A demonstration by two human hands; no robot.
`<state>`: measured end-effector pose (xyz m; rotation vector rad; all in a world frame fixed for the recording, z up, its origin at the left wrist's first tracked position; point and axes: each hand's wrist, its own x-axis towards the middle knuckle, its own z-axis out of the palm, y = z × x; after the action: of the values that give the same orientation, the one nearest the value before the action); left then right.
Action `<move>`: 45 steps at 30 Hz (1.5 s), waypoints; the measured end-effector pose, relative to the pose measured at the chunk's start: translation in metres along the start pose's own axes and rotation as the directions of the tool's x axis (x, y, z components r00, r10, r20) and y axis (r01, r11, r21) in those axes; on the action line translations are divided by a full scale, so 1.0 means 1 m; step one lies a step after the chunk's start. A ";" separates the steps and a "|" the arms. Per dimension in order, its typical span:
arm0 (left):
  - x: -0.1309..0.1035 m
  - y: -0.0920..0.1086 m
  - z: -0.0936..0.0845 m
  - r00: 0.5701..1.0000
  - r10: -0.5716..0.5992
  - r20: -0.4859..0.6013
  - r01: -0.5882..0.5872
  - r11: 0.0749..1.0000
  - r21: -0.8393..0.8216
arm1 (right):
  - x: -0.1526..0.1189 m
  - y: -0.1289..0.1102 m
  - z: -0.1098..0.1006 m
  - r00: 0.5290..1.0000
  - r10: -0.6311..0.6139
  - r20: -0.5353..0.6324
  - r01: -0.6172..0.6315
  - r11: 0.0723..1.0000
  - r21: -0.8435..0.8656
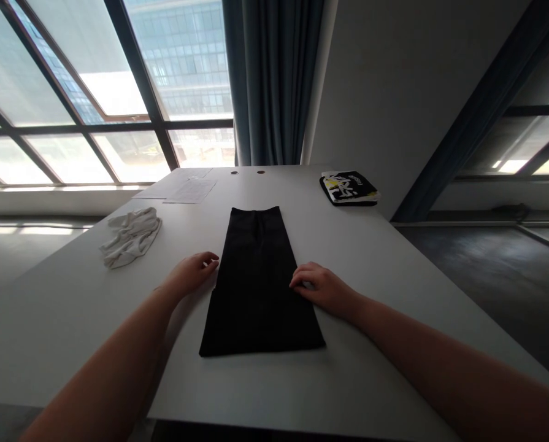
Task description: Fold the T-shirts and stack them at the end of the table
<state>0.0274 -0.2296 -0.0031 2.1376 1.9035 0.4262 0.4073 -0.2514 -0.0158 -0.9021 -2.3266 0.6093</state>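
Observation:
A black garment (262, 282), folded into a long flat shape, lies on the white table (357, 374) in front of me. My left hand (195, 271) rests beside its left edge, fingers curled loosely and apart, holding nothing. At the right edge, my right hand (318, 283) touches the black cloth with its fingertips; thumb and fingers are bent with a gap between them, and no cloth is lifted.
A crumpled white cloth (131, 236) lies on the left side, with paper sheets (189, 189) behind it. Toward the back right is a folded black cloth with white and yellow print (349, 188). A blue curtain (274, 80) hangs behind the table.

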 end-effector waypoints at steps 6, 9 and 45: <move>-0.013 0.017 -0.007 0.996 -0.002 0.084 0.004 1.000 -0.017 | 0.000 0.004 -0.012 0.993 0.089 -0.075 -0.097 0.989 -0.115; -0.019 0.020 -0.012 0.977 0.012 0.214 -0.009 1.000 -0.015 | -0.003 0.007 -0.019 0.985 0.171 0.020 -0.168 0.979 -0.111; -0.002 0.014 0.034 0.977 0.212 0.028 -0.214 0.965 0.150 | -0.007 -0.003 -0.002 0.999 -0.002 -0.050 -0.009 0.977 -0.211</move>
<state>0.0526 -0.2328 -0.0298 2.4508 1.7572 0.3158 0.4114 -0.2582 -0.0148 -1.0047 -2.3764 0.3398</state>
